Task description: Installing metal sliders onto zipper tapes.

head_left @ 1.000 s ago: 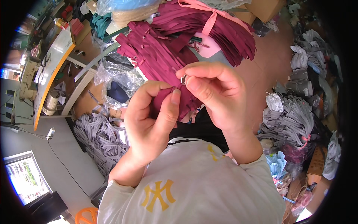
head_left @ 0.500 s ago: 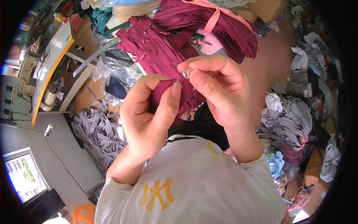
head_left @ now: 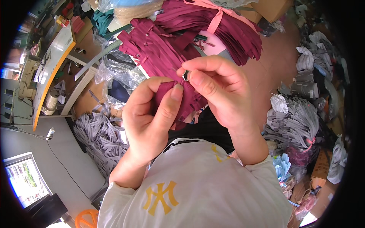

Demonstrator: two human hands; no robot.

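My left hand (head_left: 150, 117) pinches the end of a maroon zipper tape (head_left: 162, 94) between thumb and forefinger. The toothed edge of the tape stands up at the thumb tip. In my right hand (head_left: 226, 93), thumb and forefinger close on a small silvery zipper slider (head_left: 185, 75), held right at the tape's end. Whether the teeth have entered the slider I cannot tell. Beyond my hands lies a layer of maroon zippers (head_left: 159, 51) with several small maroon pulls along it. Part of the held tape is hidden behind my left fingers.
A larger maroon bundle (head_left: 239, 41), tied with a pink ribbon (head_left: 217, 19), lies at the far side. Grey zipper tapes are heaped at the left (head_left: 100, 138) and right (head_left: 294, 121). Clear plastic bags (head_left: 123, 70) and an orange-edged table (head_left: 53, 64) stand to the left.
Both hands have shifted slightly left together. The slider has turned a little and sits just above the tape's end; both pinches are kept.
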